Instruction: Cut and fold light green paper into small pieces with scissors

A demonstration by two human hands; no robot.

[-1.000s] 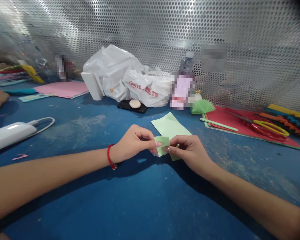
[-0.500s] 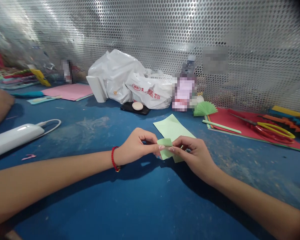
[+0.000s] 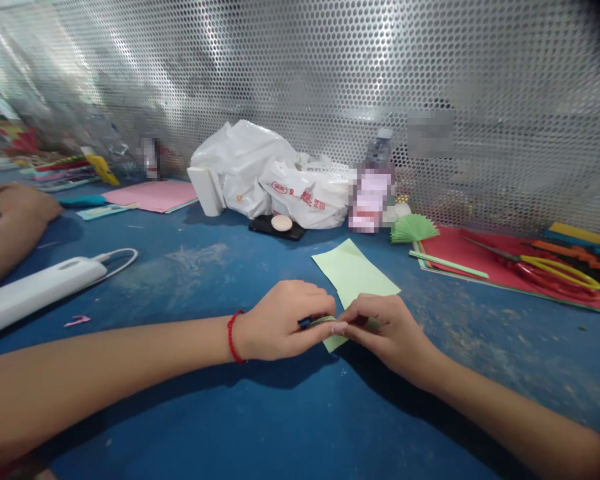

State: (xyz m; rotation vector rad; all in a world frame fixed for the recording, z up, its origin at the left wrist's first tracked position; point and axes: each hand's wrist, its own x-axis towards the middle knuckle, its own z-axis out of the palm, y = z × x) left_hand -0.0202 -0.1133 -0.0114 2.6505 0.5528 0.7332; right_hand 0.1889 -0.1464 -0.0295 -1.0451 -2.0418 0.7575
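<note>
My left hand [image 3: 293, 320], with a red cord bracelet [image 3: 233, 337] at its wrist, pinches a small piece of light green paper [image 3: 334, 343]. From the right, my right hand [image 3: 385, 327] grips the same piece, and the thumb tips of both hands meet over it. Fingers hide most of this piece, so its folds cannot be made out. Just beyond the hands, a larger sheet of light green paper [image 3: 357, 267] lies on the blue table [image 3: 205, 420].
Behind stand white plastic bags [image 3: 300, 193] and a bottle [image 3: 373, 180]. A black phone-like slab [image 3: 260, 227] lies before them. To the right are a green paper fan [image 3: 414, 228], red paper [image 3: 445, 243] and scissors [image 3: 555, 270]. A white device [image 3: 45, 287] and another person's hand [image 3: 27, 203] are left.
My left hand has turned over, its fingers now curling across the small green paper, which shows less. The view has shifted slightly, and the other person's hand at left shows more.
</note>
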